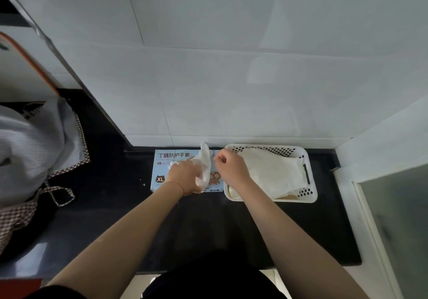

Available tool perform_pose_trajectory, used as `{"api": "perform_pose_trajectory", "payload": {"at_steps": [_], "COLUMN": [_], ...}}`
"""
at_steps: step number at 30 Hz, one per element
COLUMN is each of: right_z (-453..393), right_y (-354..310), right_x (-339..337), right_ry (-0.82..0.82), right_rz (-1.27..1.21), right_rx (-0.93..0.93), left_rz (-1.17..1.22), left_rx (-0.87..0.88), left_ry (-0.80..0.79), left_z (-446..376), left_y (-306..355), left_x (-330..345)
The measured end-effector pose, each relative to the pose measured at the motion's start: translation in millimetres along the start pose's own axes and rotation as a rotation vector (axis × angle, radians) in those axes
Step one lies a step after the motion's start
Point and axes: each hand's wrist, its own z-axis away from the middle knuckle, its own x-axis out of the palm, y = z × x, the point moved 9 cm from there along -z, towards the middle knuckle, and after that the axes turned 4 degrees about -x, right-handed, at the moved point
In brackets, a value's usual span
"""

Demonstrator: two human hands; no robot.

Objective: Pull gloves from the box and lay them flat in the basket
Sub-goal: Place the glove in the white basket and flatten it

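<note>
A light blue glove box (172,157) marked XL lies on the dark counter against the wall. My left hand (184,177) is over the box and grips a crumpled white glove (205,162) that sticks up out of it. My right hand (229,165) hovers just right of the glove with its fingers curled; I cannot see anything in it. To the right stands a white perforated basket (310,194) with white gloves (273,171) lying flat inside.
A grey cloth with a checked border (34,150) is heaped at the left on the counter. The tiled wall rises right behind box and basket. A white ledge (361,159) and a frosted panel close off the right side.
</note>
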Motion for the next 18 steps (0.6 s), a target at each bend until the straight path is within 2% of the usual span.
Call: {"api": "perform_pose_trajectory", "payload": {"at_steps": [2, 4, 7, 10, 13, 18], "right_z": [4.6, 7.3, 8.4, 8.6, 11.9, 11.6], "right_y": [2.7, 4.8, -3.0, -29.8, -60.0, -77.7], "right_x": [-2.4, -9.1, -21.4, -26.1, -33.4, -63.7], "right_ry": [0.005, 0.017, 0.045, -0.036, -0.136, -0.049], "right_rz": [-0.009, -0.022, -0.101, -0.260, -0.280, -0.321], "right_rx": [0.017, 0.026, 0.029, -0.042, -0.134, -0.193], "left_rz": [0.126, 0.371, 0.600, 0.662, 0.916, 1.203], "left_rx": [-0.049, -0.092, -0.137, -0.083, -0.018, 0.034], "left_ry": [0.005, -0.004, 0.115, 0.246, 0.254, 0.264], "left_z": [-0.7, 0.1, 6.9, 12.5, 19.7, 32.5], "left_y": [-8.6, -14.5, -20.0, -16.8, -8.1, -1.5], "left_x": [3.8, -2.5, -41.3, -85.6, -116.2, -139.5]}}
